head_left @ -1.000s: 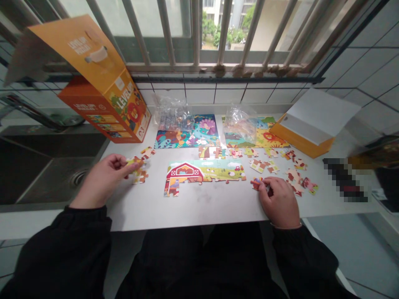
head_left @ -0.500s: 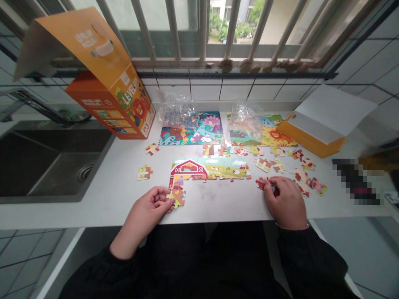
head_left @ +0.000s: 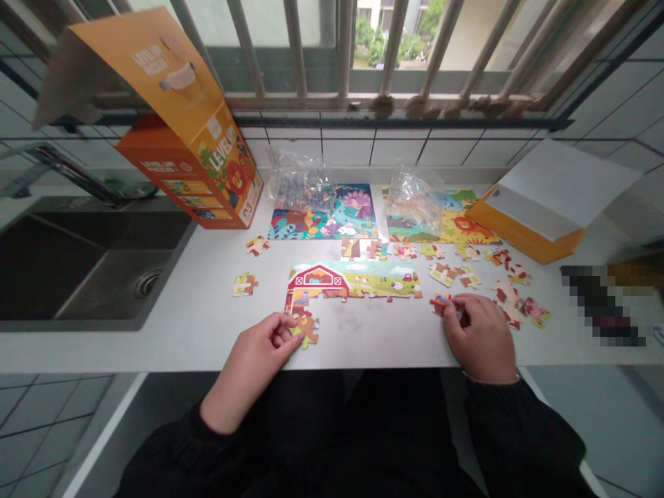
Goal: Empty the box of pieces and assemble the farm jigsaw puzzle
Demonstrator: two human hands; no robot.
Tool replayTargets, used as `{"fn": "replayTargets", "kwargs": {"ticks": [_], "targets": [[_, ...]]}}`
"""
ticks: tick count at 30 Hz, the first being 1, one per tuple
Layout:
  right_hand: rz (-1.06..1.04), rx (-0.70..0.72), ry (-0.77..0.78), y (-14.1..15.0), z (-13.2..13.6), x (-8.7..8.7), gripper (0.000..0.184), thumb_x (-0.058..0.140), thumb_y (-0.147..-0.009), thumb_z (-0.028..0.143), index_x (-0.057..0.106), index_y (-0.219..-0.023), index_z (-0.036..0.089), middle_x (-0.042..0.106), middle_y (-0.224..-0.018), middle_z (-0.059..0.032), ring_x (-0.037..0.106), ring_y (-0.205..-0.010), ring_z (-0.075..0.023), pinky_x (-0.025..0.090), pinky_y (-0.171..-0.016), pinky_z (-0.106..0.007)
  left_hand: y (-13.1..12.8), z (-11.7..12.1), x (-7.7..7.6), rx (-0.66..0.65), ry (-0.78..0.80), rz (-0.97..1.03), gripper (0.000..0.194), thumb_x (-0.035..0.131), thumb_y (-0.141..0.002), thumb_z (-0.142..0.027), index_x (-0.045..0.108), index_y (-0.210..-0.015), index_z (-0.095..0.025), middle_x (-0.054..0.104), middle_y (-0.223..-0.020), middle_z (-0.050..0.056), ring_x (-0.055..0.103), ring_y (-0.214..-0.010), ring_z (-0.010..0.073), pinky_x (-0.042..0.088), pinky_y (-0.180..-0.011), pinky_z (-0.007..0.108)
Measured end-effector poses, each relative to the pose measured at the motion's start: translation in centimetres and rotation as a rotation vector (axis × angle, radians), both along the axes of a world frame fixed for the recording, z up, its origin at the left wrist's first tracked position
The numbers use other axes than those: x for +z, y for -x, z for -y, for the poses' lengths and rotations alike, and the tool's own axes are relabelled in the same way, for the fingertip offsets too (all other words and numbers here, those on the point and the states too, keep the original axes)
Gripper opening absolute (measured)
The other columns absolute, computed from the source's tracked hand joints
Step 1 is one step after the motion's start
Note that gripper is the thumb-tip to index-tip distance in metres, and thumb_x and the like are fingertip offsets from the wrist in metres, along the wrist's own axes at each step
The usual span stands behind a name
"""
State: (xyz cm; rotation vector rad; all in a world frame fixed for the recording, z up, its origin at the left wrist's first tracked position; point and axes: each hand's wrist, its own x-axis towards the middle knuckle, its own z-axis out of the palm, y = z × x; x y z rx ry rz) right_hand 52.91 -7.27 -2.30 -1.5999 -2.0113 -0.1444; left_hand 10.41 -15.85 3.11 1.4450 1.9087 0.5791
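Observation:
A partly joined farm puzzle (head_left: 357,280) with a red barn lies on the counter between my hands. Down its left side runs a short column of joined pieces. My left hand (head_left: 267,346) pinches a brown and green puzzle piece (head_left: 308,330) just below that column; whether the two interlock I cannot tell. My right hand (head_left: 482,335) rests on the counter right of the puzzle, its fingertips closed on a red and purple puzzle piece (head_left: 440,303). Several loose puzzle pieces (head_left: 507,296) lie beyond and beside my right hand. Another loose piece (head_left: 245,283) lies left of the barn.
An orange puzzle box (head_left: 207,176) stands open at the back left, beside a dark sink (head_left: 98,266). Plastic bags (head_left: 303,183) lie on two picture sheets (head_left: 357,214) along the wall. An open yellow box (head_left: 529,221) sits at the back right.
My left hand has moved slightly right and up with its piece, relative to the joined column. My right hand stays on its piece. The whole view has shifted a little.

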Motion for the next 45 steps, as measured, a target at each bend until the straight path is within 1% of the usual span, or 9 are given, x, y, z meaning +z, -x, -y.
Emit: {"fn": "replayTargets", "kwargs": {"ticks": [3,7,12,17,22,25,30,41,45], "targets": [[-0.003,-0.005,-0.002,0.0,0.0,0.1,0.013,0.061,-0.103,0.033,0.067,-0.099,0.022,0.076,-0.106,-0.0117,0.066,-0.098,-0.0297,0.049,-0.094,-0.045,-0.4,0.1,0.2,-0.05,-0.033,-0.04,0.03,0.071,-0.089,-0.051,0.074,-0.098,-0.023,0.071,-0.073,-0.002,0.064,-0.063,0.017,0.046,-0.062,0.028],[-0.006,-0.004,0.0,0.2,0.1,0.2,0.013,0.061,-0.103,0.033,0.067,-0.099,0.022,0.076,-0.105,-0.0116,0.066,-0.098,-0.0297,0.049,-0.094,-0.045,-0.6,0.5,0.4,-0.178,-0.127,-0.109,0.025,0.071,-0.093,-0.044,0.077,-0.105,-0.023,0.071,-0.079,0.0,0.066,-0.067,0.0178,0.049,-0.065,0.029],[-0.001,-0.007,-0.009,0.0,0.0,-0.1,0.014,0.061,-0.103,0.033,0.068,-0.102,0.021,0.076,-0.106,-0.0119,0.067,-0.1,-0.0303,0.05,-0.095,-0.046,-0.8,1.5,0.0,-0.308,-0.248,-0.177,0.023,0.068,-0.1,-0.04,0.077,-0.114,-0.023,0.078,-0.104,0.006,0.075,-0.091,0.0225,0.06,-0.085,0.034],[-0.002,-0.011,0.007,0.0,0.0,-0.1,0.015,0.061,-0.103,0.035,0.068,-0.102,0.021,0.076,-0.107,-0.0125,0.068,-0.101,-0.0312,0.051,-0.096,-0.047,-1.2,2.2,-0.3,-0.352,-0.277,-0.28,0.024,0.064,-0.107,-0.042,0.075,-0.115,-0.022,0.077,-0.107,0.008,0.076,-0.096,0.0246,0.062,-0.089,0.037],[-0.009,-0.016,0.016,0.1,0.1,0.2,0.015,0.06,-0.103,0.035,0.068,-0.102,0.022,0.076,-0.107,-0.0128,0.067,-0.1,-0.0313,0.05,-0.095,-0.047,-1.6,2.4,0.1,-0.39,-0.333,-0.314,0.018,0.068,-0.106,-0.039,0.074,-0.111,-0.023,0.074,-0.105,0.007,0.074,-0.096,0.0252,0.063,-0.086,0.039],[-0.01,-0.014,0.015,0.1,0.1,0.1,0.014,0.06,-0.103,0.034,0.068,-0.102,0.022,0.076,-0.107,-0.0122,0.066,-0.1,-0.0309,0.049,-0.095,-0.046,-1.9,2.6,0.0,-0.426,-0.407,-0.31,0.016,0.069,-0.105,-0.034,0.074,-0.115,-0.023,0.073,-0.116,0.009,0.072,-0.106,0.0267,0.063,-0.091,0.042],[0.0,-0.008,0.014,-0.1,0.0,-0.1,0.014,0.06,-0.103,0.034,0.068,-0.101,0.022,0.076,-0.106,-0.0122,0.066,-0.099,-0.0306,0.049,-0.095,-0.046,-2.6,3.2,-0.4,-0.487,-0.507,-0.281,0.026,0.065,-0.107,-0.025,0.073,-0.132,-0.024,0.072,-0.133,0.012,0.07,-0.122,0.0271,0.062,-0.104,0.044],[-0.017,-0.011,0.01,0.2,0.1,0.1,0.013,0.06,-0.103,0.033,0.067,-0.1,0.023,0.076,-0.105,-0.0119,0.066,-0.101,-0.0309,0.049,-0.095,-0.046,-5.1,2.3,-0.6,-0.507,-0.545,-0.215,0.027,0.059,-0.109,-0.018,0.072,-0.131,-0.024,0.074,-0.126,0.012,0.071,-0.115,0.0254,0.065,-0.098,0.043],[-0.022,-0.013,0.021,0.2,0.1,0.2,0.013,0.059,-0.104,0.033,0.067,-0.101,0.023,0.075,-0.105,-0.0122,0.066,-0.101,-0.0312,0.049,-0.095,-0.047,-5.9,2.4,-0.6,-0.58,-0.51,-0.215,0.03,0.06,-0.109,-0.022,0.07,-0.137,-0.023,0.073,-0.128,0.013,0.071,-0.114,0.0265,0.064,-0.098,0.045]]}}
